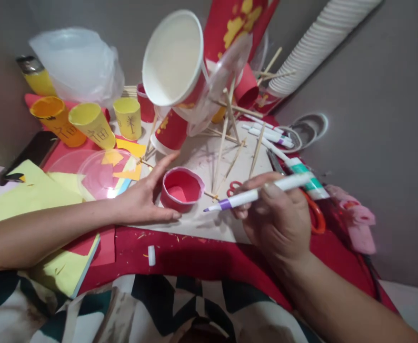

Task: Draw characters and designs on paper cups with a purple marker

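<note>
Red paper cup [181,189] is steadied by the spread left hand [141,202]; a purple marker [259,192] is clamped in the right hand [280,220], tip held just beside it.

- The one head-worn camera looked forward and steeply down from above the person's lap.
- It sat close: left hand [141,202] and right hand [278,221] filled mid-frame, white board [198,225] and grey wall [391,143] beyond.

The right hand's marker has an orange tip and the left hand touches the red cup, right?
No: the head view shows the marker in the right hand has a purple tip, not orange. The left hand does touch the red cup.
</note>
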Demonstrator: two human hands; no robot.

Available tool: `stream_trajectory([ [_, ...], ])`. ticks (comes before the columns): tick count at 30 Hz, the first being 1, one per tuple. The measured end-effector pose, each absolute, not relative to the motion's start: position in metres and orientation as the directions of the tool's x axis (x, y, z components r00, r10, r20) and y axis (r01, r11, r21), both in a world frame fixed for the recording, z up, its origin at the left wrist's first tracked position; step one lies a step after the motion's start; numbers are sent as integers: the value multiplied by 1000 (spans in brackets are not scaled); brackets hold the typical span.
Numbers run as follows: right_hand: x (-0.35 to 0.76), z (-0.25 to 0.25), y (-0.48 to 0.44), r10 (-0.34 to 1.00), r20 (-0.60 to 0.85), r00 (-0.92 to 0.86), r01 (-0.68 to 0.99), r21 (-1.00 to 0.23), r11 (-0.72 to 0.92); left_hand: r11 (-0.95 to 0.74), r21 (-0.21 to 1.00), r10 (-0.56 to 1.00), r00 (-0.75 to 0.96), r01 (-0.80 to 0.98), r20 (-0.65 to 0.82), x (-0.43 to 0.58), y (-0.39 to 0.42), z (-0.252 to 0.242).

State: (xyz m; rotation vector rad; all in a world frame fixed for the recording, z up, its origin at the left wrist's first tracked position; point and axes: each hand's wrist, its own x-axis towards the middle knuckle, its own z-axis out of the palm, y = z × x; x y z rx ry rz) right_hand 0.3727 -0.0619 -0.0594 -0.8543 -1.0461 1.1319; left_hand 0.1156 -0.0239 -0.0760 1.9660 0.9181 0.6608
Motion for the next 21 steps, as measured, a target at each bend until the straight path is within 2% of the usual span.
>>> stream_trajectory([
  [3,375,-57,-62,970,240,29,-309,-921,237,-334,888,783,617,316,75,116,-25,-80],
  [8,373,-54,-64,957,288,-33,-331,-907,262,-350,897,769,630,269,110,117,-24,-84],
  [14,372,-53,-70,949,313,-36,-255,-921,294,-301,912,775,629,280,62,118,-28,-85],
  [21,379,-66,-80,805,592,-45,-188,-796,575,-240,924,770,638,297,-5,120,-32,-78],
])
